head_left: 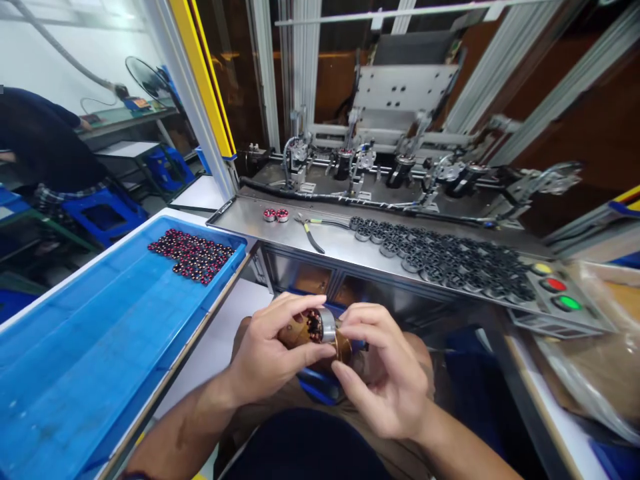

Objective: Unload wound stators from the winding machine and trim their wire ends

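Over my lap, my left hand (273,340) grips a small motor part, a silver metal ring (328,325) with dark and copper-coloured windings in its near-left face. The thumb lies under the ring and the forefinger above it. My right hand (383,363) is just to the right, its thumb and forefinger apart and curved towards the ring. The forefinger tip is at or very close to the ring's right edge; whether it touches, I cannot tell. Nothing shows plainly between the right fingers.
A blue tray (100,340) at left holds many red-and-black wound cores (195,255). On the metal ledge lie two red wound parts (276,215), pliers (311,235) and rows of dark rings (440,260). Machine fixtures (400,170) stand behind; a button box (563,293) is at right.
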Demonstrator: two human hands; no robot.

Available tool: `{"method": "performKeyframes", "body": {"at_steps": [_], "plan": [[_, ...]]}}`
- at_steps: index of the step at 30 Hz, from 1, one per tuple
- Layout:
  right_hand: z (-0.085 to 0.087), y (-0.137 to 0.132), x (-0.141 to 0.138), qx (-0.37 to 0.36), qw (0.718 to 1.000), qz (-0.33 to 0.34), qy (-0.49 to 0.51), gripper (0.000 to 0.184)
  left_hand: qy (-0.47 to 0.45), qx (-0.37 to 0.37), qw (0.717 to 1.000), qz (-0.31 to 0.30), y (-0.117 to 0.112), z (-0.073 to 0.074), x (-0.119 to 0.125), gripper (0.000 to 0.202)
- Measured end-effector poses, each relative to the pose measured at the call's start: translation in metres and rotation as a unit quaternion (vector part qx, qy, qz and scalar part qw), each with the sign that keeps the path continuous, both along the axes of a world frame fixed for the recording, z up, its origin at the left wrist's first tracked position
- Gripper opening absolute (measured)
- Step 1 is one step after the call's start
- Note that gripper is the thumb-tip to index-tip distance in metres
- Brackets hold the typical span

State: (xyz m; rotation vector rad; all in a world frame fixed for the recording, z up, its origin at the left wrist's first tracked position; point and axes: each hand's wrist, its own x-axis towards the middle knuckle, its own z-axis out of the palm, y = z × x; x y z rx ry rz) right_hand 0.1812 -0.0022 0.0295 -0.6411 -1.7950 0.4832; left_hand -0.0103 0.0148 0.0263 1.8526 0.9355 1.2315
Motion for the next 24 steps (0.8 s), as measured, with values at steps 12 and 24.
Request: {"method": "performKeyframes", "body": {"at_steps": [12,24], "plan": [[0.000,-0.008,0.001,-0.239,0.965,-0.027,0.101,0.019,-0.143,-0.049,0.987,-0.058,-0.005,-0.010,0.007,0.042],[0.047,0.002,0.013,-0.065,0.977,0.017,-0.201,0.010,0.155,0.254,0.953,-0.062,-0.004,0.012,-0.008,0.068]]}}
